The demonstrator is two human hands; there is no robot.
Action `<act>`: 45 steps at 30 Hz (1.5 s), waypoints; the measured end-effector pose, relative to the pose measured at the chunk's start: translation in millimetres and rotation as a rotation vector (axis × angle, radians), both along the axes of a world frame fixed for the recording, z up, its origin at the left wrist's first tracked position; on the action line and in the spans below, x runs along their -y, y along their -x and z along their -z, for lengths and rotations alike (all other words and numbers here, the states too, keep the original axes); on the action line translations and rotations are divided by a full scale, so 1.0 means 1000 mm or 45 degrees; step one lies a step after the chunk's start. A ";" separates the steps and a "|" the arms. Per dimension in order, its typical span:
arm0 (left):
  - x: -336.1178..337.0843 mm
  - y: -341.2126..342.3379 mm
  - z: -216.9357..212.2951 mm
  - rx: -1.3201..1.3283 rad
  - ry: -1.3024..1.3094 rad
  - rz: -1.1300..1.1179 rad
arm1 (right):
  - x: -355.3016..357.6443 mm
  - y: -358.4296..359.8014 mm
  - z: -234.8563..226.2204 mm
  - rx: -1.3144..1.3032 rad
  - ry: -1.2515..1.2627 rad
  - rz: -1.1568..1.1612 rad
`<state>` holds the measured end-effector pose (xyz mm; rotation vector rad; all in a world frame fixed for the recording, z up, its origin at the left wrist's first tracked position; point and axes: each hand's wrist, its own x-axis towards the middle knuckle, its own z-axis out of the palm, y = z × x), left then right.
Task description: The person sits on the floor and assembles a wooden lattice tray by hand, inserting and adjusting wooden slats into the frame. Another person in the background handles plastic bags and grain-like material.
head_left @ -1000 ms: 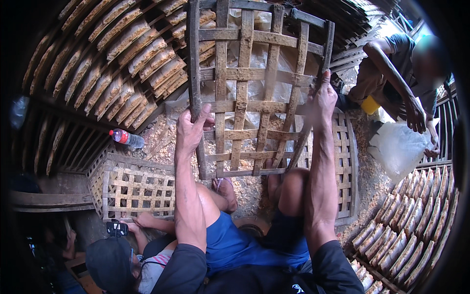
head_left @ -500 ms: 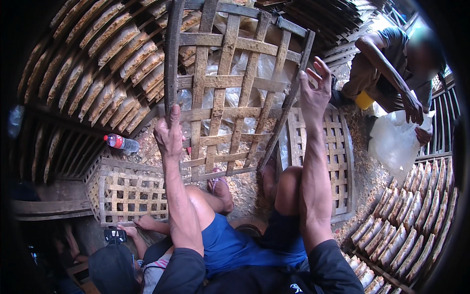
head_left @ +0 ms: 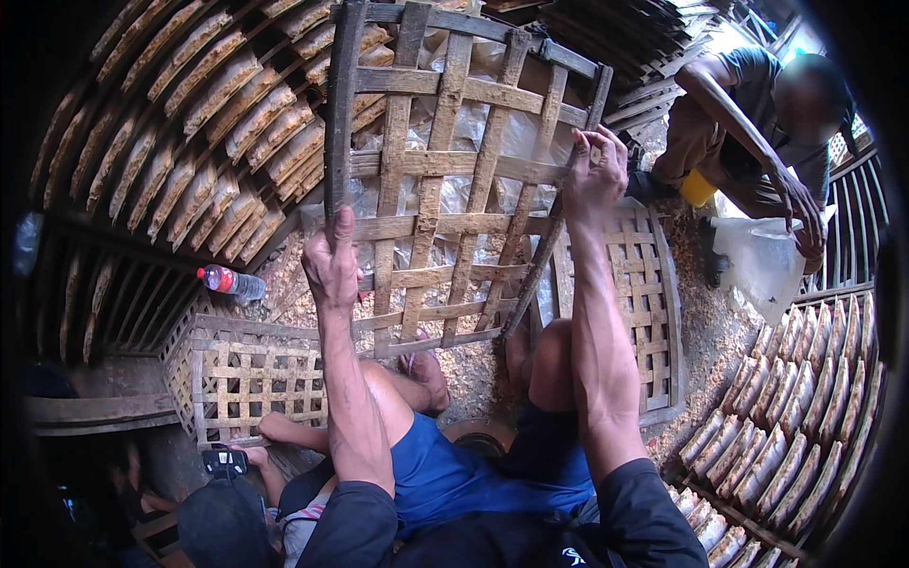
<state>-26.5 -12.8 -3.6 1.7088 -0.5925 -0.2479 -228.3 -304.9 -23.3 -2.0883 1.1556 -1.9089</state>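
I hold a woven wooden lattice tray up in front of me, tilted, with crumpled clear plastic behind its slats. My left hand grips its left side rail. My right hand grips the right side rail, higher up. My bare knees and blue shorts show below the tray.
Racks of pale oblong pieces fill the upper left and the lower right. A second lattice tray lies at the lower left, another at the right. A plastic bottle lies by the racks. Another person bends over a white bag.
The lattice tray has swung left and risen. My left hand slid down its left rail and my right hand went higher on the right rail.
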 end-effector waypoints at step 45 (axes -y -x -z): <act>-0.023 -0.018 0.005 0.505 0.063 -0.093 | -0.001 0.034 0.004 0.927 -0.746 -0.847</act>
